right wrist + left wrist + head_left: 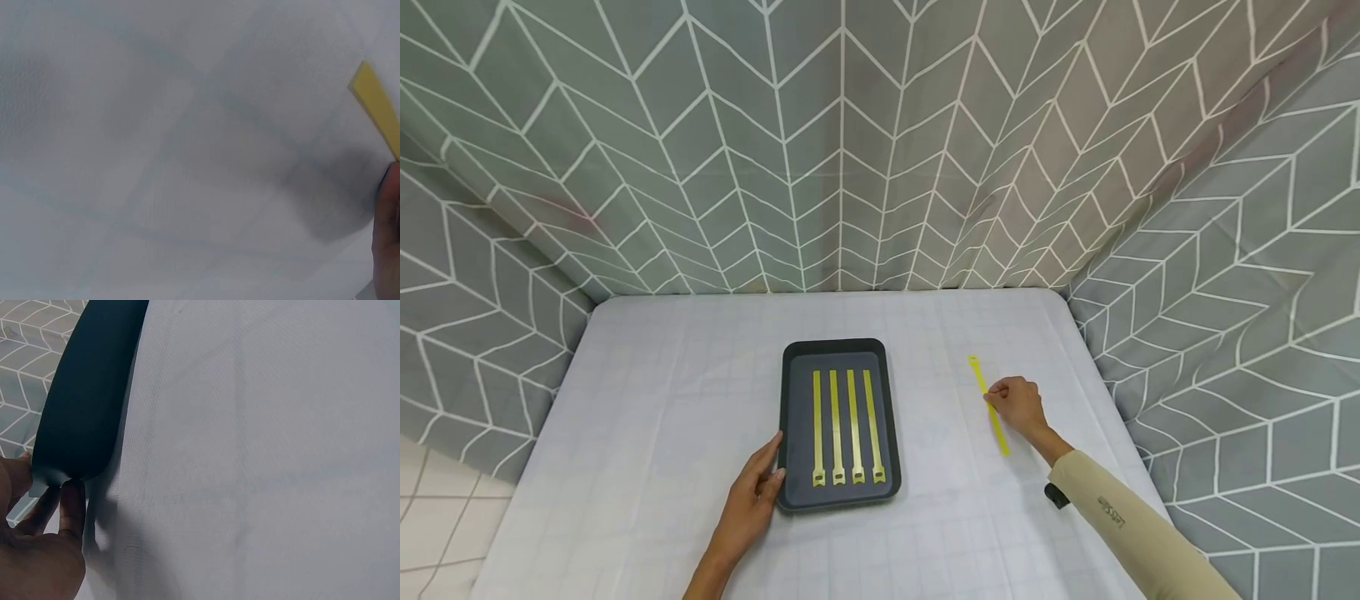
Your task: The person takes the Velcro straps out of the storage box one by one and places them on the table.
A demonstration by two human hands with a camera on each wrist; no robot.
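A dark grey rectangular tray (pixel 838 358) stands mid-table in the head view. Several yellow hook-and-loop cable ties (pixel 852 425) lie in it side by side, lengthwise, their slotted heads toward me. My left hand (pixel 751 500) grips the tray's left edge near its lower corner; the left wrist view shows fingertips against the outer wall (pixel 78 412). Right of the tray, my right hand (pixel 1021 404) pinches another yellow cable tie (pixel 996 427) near its middle, slotted head pointing away from me. One end of this tie (pixel 375 97) shows in the right wrist view.
A white cloth (pixel 700 400) covers the table. Grey curtains with white zigzag lines (pixel 842 167) enclose the back and sides. A small black object (pixel 1056 496) shows beside the right sleeve (pixel 1120 508). Pale floor tiles (pixel 445 508) show at the lower left.
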